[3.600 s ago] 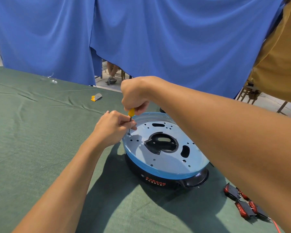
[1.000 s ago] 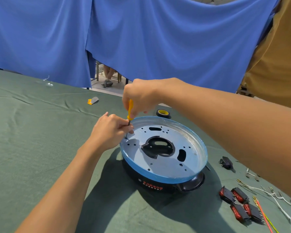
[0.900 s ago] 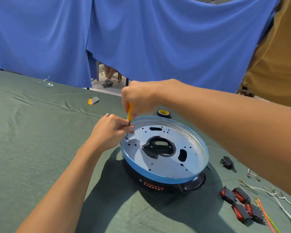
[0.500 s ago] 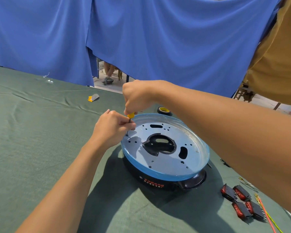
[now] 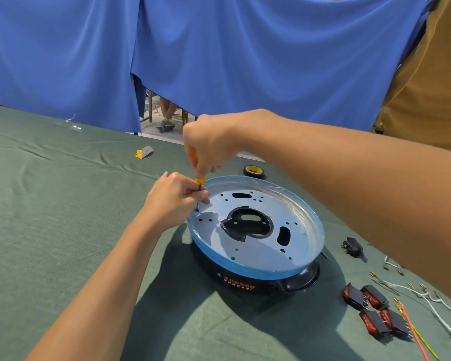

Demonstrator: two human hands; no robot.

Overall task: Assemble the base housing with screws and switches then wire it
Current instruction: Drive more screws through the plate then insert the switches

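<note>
Base housing (image 5: 255, 254): round black body, upside-down, silver plate with blue-film rim facing up; it sits on the green-covered tabletop (image 5: 50, 217) not far in from the far edge. The plate has a large dark central opening, an oval slot to its right and many small holes. We have a screwdriver (image 5: 200, 180) with a yellow handle standing nearly upright at the plate's left rim, tip down on a small hole there; whether a screw sits under the tip is too small to tell. Right hand (image 5: 208, 144) is clenched round the handle from above, so that only the handle's lower end shows. Left hand (image 5: 175, 201) pinches the dark shaft between thumb and fingertips just above the plate, its heel beside the housing's left rim. A roll of black tape (image 5: 253, 170) with a yellow core lies just behind the housing, by the far edge. To the right of the housing lies a small black part (image 5: 353, 248); nearer the near edge, four red rocker switches (image 5: 372, 308) are clustered together, with white, red and yellow-green wires (image 5: 427, 303) with metal terminals just beside them. A small yellow-and-grey item (image 5: 144, 152) lies well apart to the left, near the far edge. A blue curtain (image 5: 245, 61) hangs behind the tabletop; a person in an ochre shirt (image 5: 432, 87) stands at the far right.
</note>
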